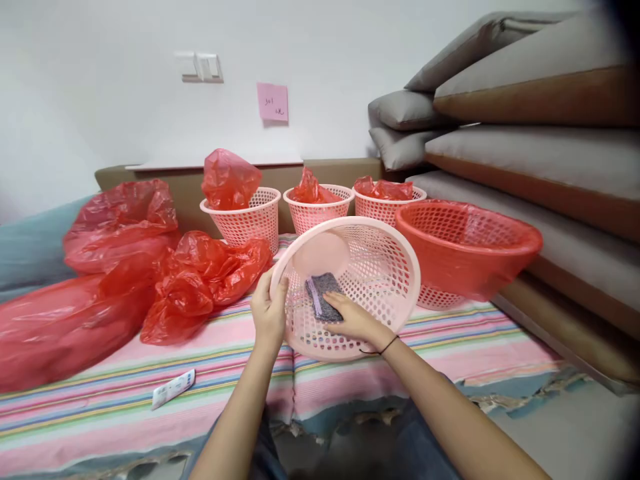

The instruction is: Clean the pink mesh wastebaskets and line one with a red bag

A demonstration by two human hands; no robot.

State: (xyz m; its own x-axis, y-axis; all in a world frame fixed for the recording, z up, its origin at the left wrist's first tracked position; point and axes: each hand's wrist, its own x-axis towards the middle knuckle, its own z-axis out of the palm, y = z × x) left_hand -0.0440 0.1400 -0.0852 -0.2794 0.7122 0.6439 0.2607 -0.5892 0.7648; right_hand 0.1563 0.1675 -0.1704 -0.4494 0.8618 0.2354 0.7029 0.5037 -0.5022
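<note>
My left hand [269, 311] is closed on the rim of a pale pink perforated plastic basket [385, 257], thumb inside the edge. The basket is tilted with its mouth toward me. Inside it, my right hand [353, 318] presses a dark grey scrubbing sponge [326, 298] with a lilac stripe against the holed wall. The right fingers lie across the sponge's right side; what is beneath the palm is hidden. Right behind the basket stands a similar basket covered by a red plastic bag [465, 257].
Behind stand pink baskets [253, 227] holding red plastic bags [230, 180]. More red bags [115, 267] lie crumpled at left. A small white packet [173, 389] rests on the striped cloth [235, 373]. Grey cushions [540, 160] are stacked at right.
</note>
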